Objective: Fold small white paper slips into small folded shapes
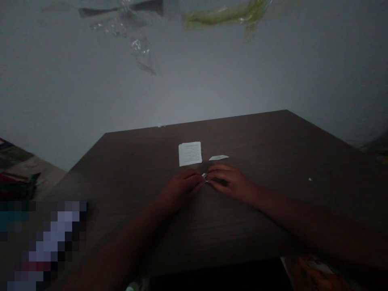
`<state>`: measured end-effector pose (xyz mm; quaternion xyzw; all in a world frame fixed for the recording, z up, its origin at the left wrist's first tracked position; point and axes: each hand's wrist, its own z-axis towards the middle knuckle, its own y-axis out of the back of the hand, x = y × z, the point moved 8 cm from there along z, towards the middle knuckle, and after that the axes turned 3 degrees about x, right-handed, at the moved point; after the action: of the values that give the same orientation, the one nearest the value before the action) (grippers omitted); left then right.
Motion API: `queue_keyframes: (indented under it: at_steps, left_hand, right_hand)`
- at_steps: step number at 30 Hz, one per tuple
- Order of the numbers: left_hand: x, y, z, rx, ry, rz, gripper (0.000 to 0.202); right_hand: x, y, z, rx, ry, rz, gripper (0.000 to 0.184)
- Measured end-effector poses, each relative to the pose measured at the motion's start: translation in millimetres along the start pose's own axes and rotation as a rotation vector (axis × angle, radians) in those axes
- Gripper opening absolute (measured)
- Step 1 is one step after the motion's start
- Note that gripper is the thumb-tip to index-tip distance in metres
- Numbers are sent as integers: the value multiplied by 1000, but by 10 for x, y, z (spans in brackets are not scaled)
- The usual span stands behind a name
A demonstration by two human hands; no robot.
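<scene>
Both hands meet low over the middle of the brown table (242,137). My left hand (184,184) has its fingers closed on the left side of a small piece of white paper (205,176). From the other side, my right hand (228,182) pinches the same paper, with thumb and fingers curved around a gap. Most of the paper is hidden by the fingers, and its exact shape is unclear. Just beyond my left hand lies a stack of printed paper sheets (190,153). A flat folded paper strip (218,157) rests beyond my right fingers.
A tiny white scrap (309,179) lies on the right part of the table. Another small white bit (161,126) is at the back edge, against the grey wall (212,72). Clear plastic and yellow tape hang on the wall. A blurred-out patch covers the lower left.
</scene>
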<state>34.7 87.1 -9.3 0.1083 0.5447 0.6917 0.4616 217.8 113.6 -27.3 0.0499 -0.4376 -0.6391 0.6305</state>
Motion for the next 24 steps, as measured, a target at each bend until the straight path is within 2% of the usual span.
queue_keyframes:
  at_steps: [5,14,19,24]
  left_hand:
    - [-3,-6,7,26,48,7,20]
    - [-25,32,8,-8,91,-99,24]
    - [1,4,19,6,94,-130,21]
    - [77,-14,-9,-33,131,-142,12]
  right_hand:
    - [6,-16,-1,30,7,-6,14]
    - [45,-26,35,84,0,10,17]
    - [41,-37,40,80,-38,20,14]
    - [-11,-41,24,62,-78,32,13]
